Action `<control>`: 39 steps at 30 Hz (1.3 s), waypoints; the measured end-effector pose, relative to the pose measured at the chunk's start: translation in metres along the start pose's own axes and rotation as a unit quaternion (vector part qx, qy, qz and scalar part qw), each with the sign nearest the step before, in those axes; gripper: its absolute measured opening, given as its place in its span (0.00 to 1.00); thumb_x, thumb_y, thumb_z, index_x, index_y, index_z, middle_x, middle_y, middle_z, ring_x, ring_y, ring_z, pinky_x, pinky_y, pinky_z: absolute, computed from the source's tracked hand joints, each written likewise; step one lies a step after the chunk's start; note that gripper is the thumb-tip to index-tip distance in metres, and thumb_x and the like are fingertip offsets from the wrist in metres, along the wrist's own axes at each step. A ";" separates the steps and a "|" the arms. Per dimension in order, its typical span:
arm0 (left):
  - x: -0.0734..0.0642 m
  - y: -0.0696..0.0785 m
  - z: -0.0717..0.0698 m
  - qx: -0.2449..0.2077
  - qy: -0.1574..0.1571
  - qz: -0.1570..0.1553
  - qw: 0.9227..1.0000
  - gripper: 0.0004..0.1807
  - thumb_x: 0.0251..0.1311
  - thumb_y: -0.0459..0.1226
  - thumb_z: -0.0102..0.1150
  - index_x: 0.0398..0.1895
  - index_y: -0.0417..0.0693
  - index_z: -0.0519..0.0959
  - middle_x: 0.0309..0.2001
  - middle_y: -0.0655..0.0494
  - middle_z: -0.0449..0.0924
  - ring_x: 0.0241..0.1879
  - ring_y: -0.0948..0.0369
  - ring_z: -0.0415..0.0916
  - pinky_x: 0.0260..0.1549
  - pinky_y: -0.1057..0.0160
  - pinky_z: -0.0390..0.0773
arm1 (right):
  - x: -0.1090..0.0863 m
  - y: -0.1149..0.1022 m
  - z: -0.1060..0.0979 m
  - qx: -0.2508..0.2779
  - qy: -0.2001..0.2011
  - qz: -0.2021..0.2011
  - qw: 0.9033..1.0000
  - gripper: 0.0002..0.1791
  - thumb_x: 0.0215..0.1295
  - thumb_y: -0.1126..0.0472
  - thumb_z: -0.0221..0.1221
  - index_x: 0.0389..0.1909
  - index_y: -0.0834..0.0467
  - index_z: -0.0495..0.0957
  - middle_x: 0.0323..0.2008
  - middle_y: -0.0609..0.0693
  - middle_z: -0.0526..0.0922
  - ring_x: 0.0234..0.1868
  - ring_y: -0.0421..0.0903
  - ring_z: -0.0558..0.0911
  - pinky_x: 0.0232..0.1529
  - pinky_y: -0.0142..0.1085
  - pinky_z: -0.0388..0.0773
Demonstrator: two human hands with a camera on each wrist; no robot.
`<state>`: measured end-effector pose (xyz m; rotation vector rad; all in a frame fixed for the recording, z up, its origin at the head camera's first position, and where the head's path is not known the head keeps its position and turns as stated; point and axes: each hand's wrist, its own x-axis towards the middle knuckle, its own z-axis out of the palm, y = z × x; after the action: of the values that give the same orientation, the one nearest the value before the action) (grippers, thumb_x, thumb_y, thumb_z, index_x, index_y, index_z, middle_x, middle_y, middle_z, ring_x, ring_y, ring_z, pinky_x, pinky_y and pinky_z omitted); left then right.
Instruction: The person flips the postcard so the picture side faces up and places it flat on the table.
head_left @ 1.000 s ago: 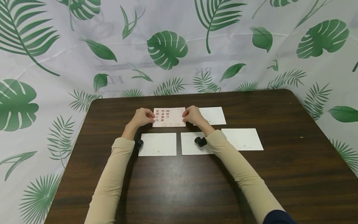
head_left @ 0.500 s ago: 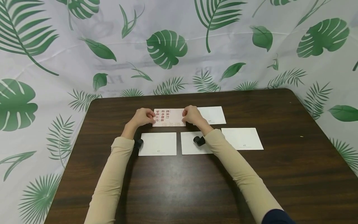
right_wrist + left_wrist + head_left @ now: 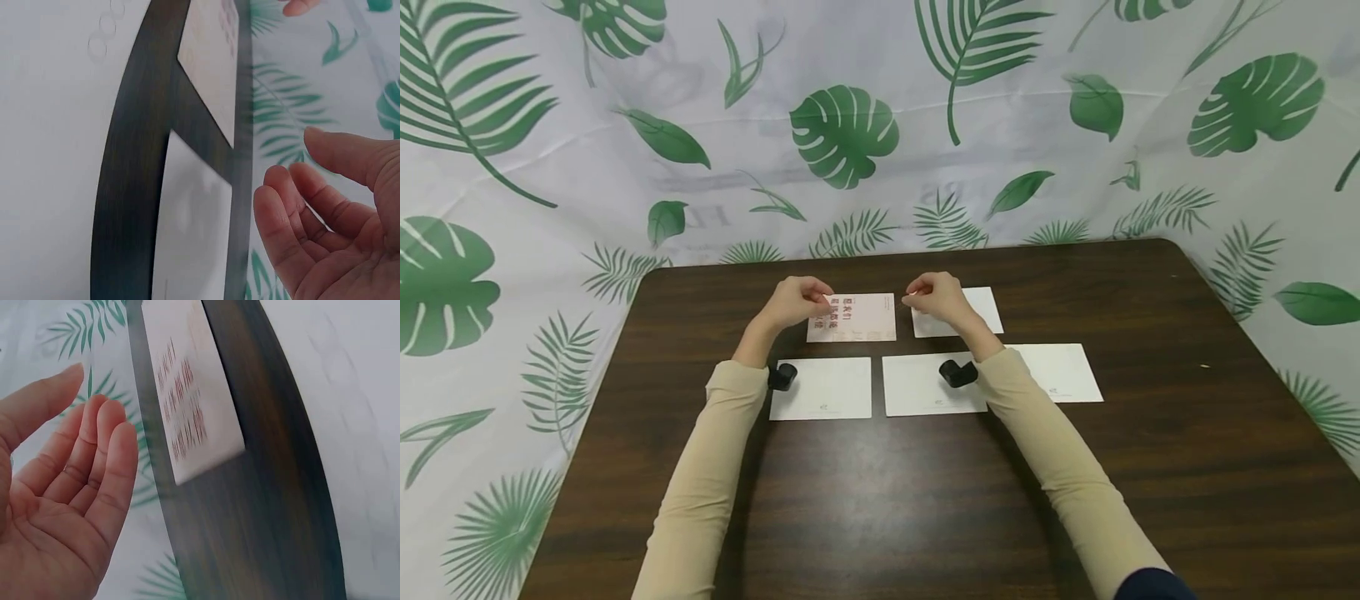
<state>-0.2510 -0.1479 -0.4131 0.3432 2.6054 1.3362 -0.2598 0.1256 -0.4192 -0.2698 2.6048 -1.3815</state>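
A pink card [image 3: 868,321] printed with red Chinese characters lies flat in the back row on the table. My left hand [image 3: 797,302] hovers over its left end, and in the left wrist view the loosely bent fingers [image 3: 112,450] hold nothing. Above the left part of a white card [image 3: 981,310], to the right of the pink one, is my right hand [image 3: 938,298]. The right wrist view shows that hand's thumb and fingers [image 3: 278,225] apart, with nothing between them.
In the front row lie three white cards: a left one [image 3: 822,390], a middle one [image 3: 917,385] and a right one [image 3: 1060,373]. The dark wooden table [image 3: 880,508] ends at a leaf-print cloth [image 3: 715,200] behind.
Both hands have let go of the pink card's ends and lifted. The right hand has shifted right, off the card. The pink card stays about where it was.
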 end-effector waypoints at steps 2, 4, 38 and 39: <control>0.003 0.004 0.006 -0.014 0.003 0.007 1.000 0.16 0.52 0.29 0.64 0.45 0.31 0.78 0.29 0.50 0.76 0.29 0.61 0.70 0.29 0.68 0.69 | -0.001 0.004 -0.005 0.009 0.008 0.006 1.000 0.14 0.59 0.62 0.62 0.41 0.67 0.78 0.29 0.55 0.80 0.34 0.57 0.82 0.30 0.35 0.77; 0.007 0.008 0.012 -0.031 0.003 0.014 0.999 0.16 0.53 0.29 0.64 0.45 0.32 0.78 0.30 0.50 0.77 0.29 0.61 0.71 0.29 0.68 0.69 | -0.002 0.007 -0.009 0.018 0.017 0.012 1.000 0.14 0.59 0.62 0.62 0.41 0.67 0.79 0.30 0.55 0.80 0.35 0.57 0.82 0.31 0.35 0.77; 0.050 0.054 0.119 -0.081 -0.012 -0.013 0.997 0.24 0.53 0.30 0.65 0.54 0.32 0.72 0.46 0.43 0.74 0.44 0.52 0.71 0.43 0.61 0.74 | -0.016 0.068 -0.071 0.038 0.057 0.104 0.992 0.26 0.56 0.65 0.64 0.56 0.66 0.70 0.49 0.60 0.71 0.46 0.52 0.71 0.47 0.42 0.73; 0.051 0.055 0.120 -0.075 -0.008 -0.013 0.997 0.25 0.53 0.31 0.65 0.54 0.32 0.72 0.47 0.43 0.74 0.45 0.52 0.71 0.43 0.61 0.74 | -0.015 0.070 -0.072 0.029 0.053 0.103 0.993 0.27 0.56 0.66 0.64 0.57 0.66 0.69 0.50 0.61 0.70 0.47 0.52 0.70 0.48 0.41 0.72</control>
<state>-0.2602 -0.0093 -0.4410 0.2933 2.4679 1.5032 -0.2680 0.2249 -0.4363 0.0814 2.5825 -1.4319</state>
